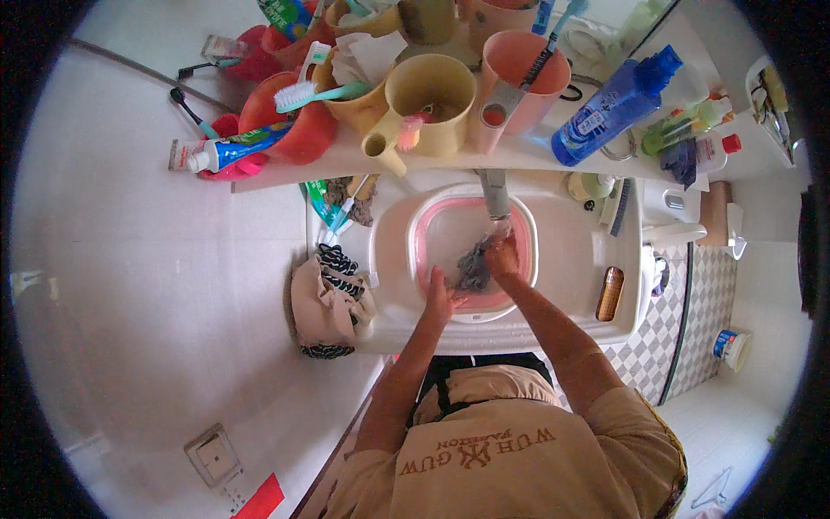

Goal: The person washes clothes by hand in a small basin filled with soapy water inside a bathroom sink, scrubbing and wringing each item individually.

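A pink and white plastic basin (413, 259) stands in a white washbasin (564, 259) under a metal faucet (496, 194), from which water runs. Dark grey wet cloth (474, 267) lies in the basin's water. My right hand (502, 256) is at the basin's right side below the stream, closed around the cloth's upper right end. At the lower left, my left hand (444, 295) is inside the basin's rim, fingers apart, beside the cloth and holding nothing visible. Part of the cloth is hidden by my right hand.
Above the washbasin, a shelf (311, 170) bears cups, toothbrushes, toothpaste and a blue bottle (603, 113). Bundled beige fabric (324, 301) rests on the left edge. A brown brush (610, 294) lies at the right, with a bristled brush (620, 207) behind it. A white wall stands at left.
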Action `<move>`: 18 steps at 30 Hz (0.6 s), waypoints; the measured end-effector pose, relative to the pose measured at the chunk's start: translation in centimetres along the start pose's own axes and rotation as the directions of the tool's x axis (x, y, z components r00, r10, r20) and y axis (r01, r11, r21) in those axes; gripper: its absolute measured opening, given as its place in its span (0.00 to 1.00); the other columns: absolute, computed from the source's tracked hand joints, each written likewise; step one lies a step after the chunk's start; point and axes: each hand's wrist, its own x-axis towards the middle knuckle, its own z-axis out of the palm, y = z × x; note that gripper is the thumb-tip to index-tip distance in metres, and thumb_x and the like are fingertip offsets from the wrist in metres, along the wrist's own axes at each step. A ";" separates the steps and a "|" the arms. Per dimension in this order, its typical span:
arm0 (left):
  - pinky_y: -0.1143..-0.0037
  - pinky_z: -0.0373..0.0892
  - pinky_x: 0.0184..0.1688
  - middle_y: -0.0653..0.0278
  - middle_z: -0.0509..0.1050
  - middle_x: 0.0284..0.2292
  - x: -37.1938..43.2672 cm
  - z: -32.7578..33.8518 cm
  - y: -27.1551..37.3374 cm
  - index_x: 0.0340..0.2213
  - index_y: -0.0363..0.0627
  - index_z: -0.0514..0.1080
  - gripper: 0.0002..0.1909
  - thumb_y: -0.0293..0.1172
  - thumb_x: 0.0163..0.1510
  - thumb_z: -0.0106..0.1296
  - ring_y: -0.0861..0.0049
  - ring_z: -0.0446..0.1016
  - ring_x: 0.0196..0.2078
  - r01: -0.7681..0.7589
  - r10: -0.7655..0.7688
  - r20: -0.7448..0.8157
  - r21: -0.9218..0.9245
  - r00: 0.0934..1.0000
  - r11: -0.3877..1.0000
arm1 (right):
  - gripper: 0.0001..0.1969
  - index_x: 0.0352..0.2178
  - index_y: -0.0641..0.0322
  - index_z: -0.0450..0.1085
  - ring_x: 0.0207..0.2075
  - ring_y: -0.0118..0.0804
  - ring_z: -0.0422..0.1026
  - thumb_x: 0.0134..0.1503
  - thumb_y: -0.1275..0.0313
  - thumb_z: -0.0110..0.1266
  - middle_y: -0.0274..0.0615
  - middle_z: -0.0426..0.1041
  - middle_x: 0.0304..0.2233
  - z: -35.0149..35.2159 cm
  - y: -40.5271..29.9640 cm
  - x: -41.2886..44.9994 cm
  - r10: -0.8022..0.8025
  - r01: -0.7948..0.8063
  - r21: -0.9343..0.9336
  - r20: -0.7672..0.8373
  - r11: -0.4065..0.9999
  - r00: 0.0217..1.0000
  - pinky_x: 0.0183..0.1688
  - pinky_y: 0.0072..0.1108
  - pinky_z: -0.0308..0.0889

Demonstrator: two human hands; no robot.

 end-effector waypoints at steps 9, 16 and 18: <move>0.65 0.64 0.51 0.59 0.69 0.47 -0.3 -1.3 0.7 0.49 0.51 0.65 0.29 0.58 0.57 0.36 0.66 0.67 0.48 -0.189 0.209 0.140 -0.144 0.968 0.971 | 0.13 0.35 0.61 0.69 0.34 0.46 0.73 0.47 0.68 0.58 0.45 0.72 0.36 -0.1 -7.4 -11.6 -0.676 0.636 0.309 0.032 0.707 0.736 0.36 0.31 0.69; 0.69 0.67 0.49 0.63 0.70 0.44 0.2 2.6 -0.2 0.49 0.45 0.64 0.22 0.46 0.62 0.32 0.71 0.70 0.45 0.099 -0.043 0.262 -0.202 0.964 0.974 | 0.10 0.29 0.59 0.69 0.27 0.50 0.73 0.51 0.63 0.52 0.44 0.73 0.25 -0.6 -4.3 -3.9 -0.560 0.552 -0.178 0.005 0.815 0.829 0.31 0.35 0.68; 0.66 0.68 0.49 0.60 0.70 0.44 -1.1 2.8 0.1 0.48 0.43 0.63 0.23 0.47 0.61 0.34 0.67 0.70 0.46 -0.048 0.061 0.184 -0.070 0.981 0.996 | 0.11 0.30 0.60 0.68 0.30 0.51 0.73 0.53 0.63 0.50 0.46 0.72 0.26 -2.7 -3.6 -1.2 -0.404 0.404 -0.035 0.010 0.914 0.915 0.32 0.35 0.67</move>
